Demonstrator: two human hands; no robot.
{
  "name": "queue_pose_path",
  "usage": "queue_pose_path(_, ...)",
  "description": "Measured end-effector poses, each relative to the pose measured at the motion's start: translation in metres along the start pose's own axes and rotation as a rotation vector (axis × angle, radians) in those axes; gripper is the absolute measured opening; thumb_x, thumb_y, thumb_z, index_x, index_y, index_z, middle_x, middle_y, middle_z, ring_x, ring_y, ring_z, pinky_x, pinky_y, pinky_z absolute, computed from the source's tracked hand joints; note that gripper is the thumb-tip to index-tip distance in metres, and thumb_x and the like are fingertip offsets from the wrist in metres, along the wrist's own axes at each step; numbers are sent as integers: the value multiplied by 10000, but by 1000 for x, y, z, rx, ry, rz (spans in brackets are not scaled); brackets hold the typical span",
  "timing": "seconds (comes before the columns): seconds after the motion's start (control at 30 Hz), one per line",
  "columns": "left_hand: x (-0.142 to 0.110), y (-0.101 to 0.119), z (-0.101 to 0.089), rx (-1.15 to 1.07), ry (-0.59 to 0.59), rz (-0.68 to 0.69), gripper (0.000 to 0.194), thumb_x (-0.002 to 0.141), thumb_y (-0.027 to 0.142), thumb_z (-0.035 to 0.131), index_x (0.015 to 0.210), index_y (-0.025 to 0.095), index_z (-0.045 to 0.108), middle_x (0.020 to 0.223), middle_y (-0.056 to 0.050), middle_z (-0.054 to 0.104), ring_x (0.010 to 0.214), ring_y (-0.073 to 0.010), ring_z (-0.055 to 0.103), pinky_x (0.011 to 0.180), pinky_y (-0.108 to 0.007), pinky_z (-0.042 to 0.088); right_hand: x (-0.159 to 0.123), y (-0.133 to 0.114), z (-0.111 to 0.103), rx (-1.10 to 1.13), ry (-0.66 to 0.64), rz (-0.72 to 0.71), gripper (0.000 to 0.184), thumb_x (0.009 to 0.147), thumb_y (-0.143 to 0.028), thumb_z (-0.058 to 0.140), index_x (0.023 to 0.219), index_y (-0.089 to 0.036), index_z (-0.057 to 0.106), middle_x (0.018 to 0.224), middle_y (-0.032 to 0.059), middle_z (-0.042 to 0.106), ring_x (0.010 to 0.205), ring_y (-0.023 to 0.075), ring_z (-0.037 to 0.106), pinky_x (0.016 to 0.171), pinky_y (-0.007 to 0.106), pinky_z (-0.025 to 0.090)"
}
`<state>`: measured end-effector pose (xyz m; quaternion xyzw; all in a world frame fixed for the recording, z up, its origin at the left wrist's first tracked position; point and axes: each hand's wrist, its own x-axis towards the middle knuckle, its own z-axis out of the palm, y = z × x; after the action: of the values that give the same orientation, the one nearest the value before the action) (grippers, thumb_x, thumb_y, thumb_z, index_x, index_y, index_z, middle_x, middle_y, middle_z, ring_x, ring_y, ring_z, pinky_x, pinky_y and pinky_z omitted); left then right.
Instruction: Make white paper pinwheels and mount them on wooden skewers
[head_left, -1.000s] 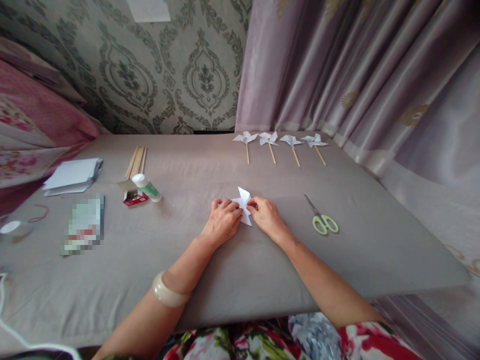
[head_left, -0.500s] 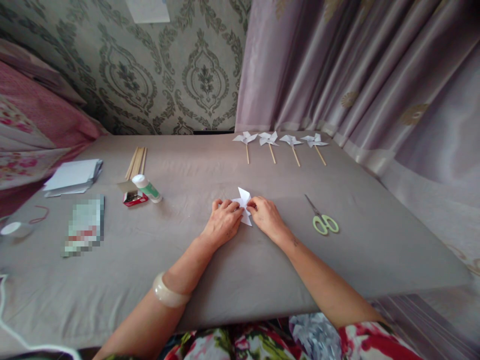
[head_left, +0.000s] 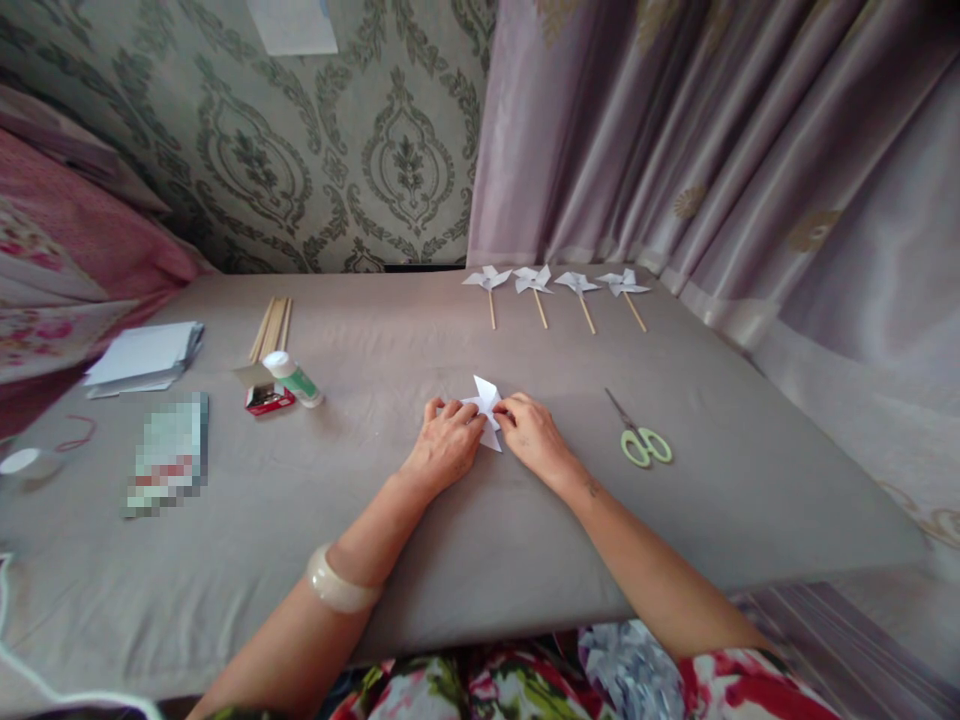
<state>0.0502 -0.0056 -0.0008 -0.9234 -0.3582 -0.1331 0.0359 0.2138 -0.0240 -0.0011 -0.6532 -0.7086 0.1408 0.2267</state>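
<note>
Low over the middle of the table, a white paper pinwheel point(head_left: 486, 391) is held between both hands, its upper and lower blades showing. My left hand point(head_left: 448, 440) is closed on the pinwheel's left side, fingers bent over the paper. From the right, my right hand point(head_left: 534, 432) pinches the paper near its centre with thumb and forefinger. The fingers hide much of the pinwheel's middle, and no stick shows on it. Green-handled scissors point(head_left: 637, 440) lie apart to the right of my right hand.
Several finished pinwheels on sticks point(head_left: 533, 282) lie in a row at the back. Leftward are wooden sticks point(head_left: 273, 328), a glue stick point(head_left: 294, 378), a small red box point(head_left: 268, 402), a stack of paper point(head_left: 142, 357), a blurred packet point(head_left: 169, 452) and a white round object point(head_left: 30, 464).
Both hands stay on the pinwheel in nearly the same pose. The whole view has shifted slightly; no object has visibly been moved.
</note>
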Motion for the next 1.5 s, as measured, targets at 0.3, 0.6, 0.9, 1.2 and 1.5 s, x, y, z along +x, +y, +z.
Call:
queue_pose_path(0.3,-2,2,1,-5,12,-7,270,903,164,398,1020,193,639,963,-87,636,928,-240,537,881,-445,305,-15,-11,-6,-121,-75,-89,294,882,-104,413,996,-159,679,1085,104,583,925,166,579,830,261,439)
queue_pose_path(0.6,-8,-4,0,-92,67,-38,249,907,198,414,901,191,663,932,-70,666,934,-230,546,874,-434,308,-14,-18,-13,-329,-145,-165,282,872,-100,397,933,-183,660,1002,101,618,964,207,569,780,287,433)
queue_pose_path(0.9,-10,-9,-7,-99,111,-111,247,898,174,418,844,194,659,866,-73,668,881,-220,548,855,-426,317,-13,-20,-4,-465,-174,-216,350,907,-81,315,899,-189,648,1004,115,621,938,216,575,743,292,428)
queue_pose_path(1.2,-7,-1,-1,-63,24,-18,242,877,151,429,907,179,667,916,-90,637,895,-239,534,842,-430,328,-11,-17,-11,-277,-146,-111,284,858,-109,429,968,-188,678,1025,92,644,915,189,610,760,259,433)
queue_pose_path(1.5,-9,-3,1,-63,67,-7,256,901,184,411,942,190,663,951,-85,643,932,-236,531,861,-422,309,-3,-7,-16,-81,-90,-24,333,827,-110,452,1033,-176,706,1042,76,689,941,176,633,844,239,441)
